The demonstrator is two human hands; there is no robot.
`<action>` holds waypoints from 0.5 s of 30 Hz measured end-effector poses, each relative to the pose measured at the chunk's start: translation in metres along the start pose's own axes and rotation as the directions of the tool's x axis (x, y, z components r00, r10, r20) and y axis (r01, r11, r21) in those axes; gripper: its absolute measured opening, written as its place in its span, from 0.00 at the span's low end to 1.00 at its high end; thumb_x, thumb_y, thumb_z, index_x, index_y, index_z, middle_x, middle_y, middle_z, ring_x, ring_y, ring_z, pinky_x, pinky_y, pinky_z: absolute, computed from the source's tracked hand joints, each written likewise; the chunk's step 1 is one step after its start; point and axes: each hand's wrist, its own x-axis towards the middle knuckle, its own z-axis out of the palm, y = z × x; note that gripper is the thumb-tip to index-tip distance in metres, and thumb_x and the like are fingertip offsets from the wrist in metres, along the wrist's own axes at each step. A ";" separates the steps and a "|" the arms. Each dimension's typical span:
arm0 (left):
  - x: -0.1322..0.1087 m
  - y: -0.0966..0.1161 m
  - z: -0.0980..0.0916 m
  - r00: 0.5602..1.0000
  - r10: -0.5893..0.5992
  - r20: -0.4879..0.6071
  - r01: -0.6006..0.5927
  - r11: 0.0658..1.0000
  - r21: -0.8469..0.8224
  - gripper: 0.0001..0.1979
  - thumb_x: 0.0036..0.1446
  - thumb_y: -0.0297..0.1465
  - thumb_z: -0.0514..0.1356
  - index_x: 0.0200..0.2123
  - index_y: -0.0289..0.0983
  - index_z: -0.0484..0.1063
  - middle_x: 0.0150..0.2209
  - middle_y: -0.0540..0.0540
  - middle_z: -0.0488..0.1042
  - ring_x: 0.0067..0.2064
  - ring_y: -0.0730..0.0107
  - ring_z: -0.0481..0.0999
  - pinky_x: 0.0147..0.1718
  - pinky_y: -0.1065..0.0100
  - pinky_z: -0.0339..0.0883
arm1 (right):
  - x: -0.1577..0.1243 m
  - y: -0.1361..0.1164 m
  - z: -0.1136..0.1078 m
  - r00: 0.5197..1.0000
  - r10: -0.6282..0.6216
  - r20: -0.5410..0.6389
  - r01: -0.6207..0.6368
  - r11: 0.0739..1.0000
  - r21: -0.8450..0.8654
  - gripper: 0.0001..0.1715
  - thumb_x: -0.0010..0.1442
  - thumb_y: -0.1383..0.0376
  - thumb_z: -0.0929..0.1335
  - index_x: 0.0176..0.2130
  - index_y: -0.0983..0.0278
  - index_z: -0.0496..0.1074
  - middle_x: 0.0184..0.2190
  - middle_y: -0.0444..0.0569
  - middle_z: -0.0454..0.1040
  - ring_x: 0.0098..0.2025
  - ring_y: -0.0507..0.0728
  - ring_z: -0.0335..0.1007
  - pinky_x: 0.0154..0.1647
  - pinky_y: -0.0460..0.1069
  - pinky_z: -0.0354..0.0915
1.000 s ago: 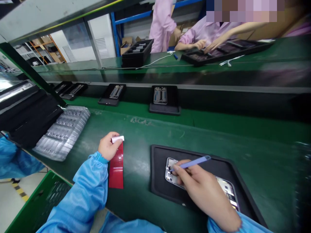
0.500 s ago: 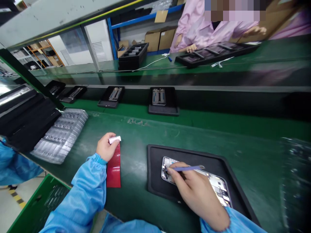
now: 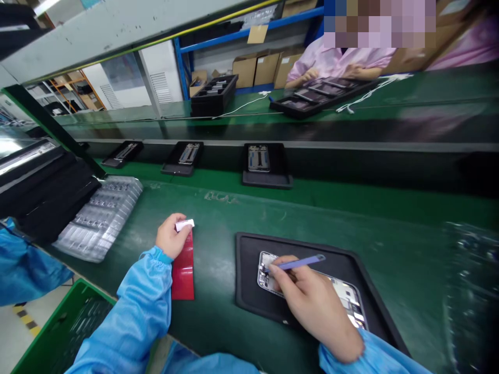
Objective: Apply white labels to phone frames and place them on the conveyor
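In my head view, my right hand (image 3: 310, 298) grips one purple tool (image 3: 302, 262), its tip at the left end of one phone frame (image 3: 348, 296) lying in the near black tray (image 3: 248, 265). I judge I'm working a small part there; the next move calls for a light, steady tip. Left of that tray, my left hand (image 3: 170, 238) pinches one white strip (image 3: 184, 225) atop one red sheet (image 3: 183, 278). Beyond it, I count three clear smaller trays (image 3: 268, 179).
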 end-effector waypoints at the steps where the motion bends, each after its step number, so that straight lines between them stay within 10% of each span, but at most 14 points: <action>1: 0.000 0.000 0.000 1.000 0.002 0.000 -0.002 1.000 -0.001 0.13 0.56 0.36 0.64 0.45 0.41 0.75 0.41 0.48 0.80 0.41 0.63 0.79 0.45 0.63 0.71 | 0.000 0.000 0.000 1.000 0.001 0.004 -0.001 1.000 0.002 0.21 0.65 0.47 0.63 0.40 0.59 0.74 0.27 0.44 0.78 0.27 0.56 0.74 0.31 0.51 0.65; 15: -0.001 0.002 0.002 1.000 0.006 0.001 -0.006 1.000 0.011 0.13 0.56 0.36 0.65 0.44 0.41 0.75 0.41 0.48 0.80 0.41 0.62 0.79 0.45 0.63 0.70 | 0.001 0.000 0.000 0.999 0.041 0.015 -0.041 0.999 0.019 0.21 0.64 0.46 0.64 0.40 0.59 0.73 0.25 0.43 0.78 0.28 0.57 0.76 0.32 0.50 0.67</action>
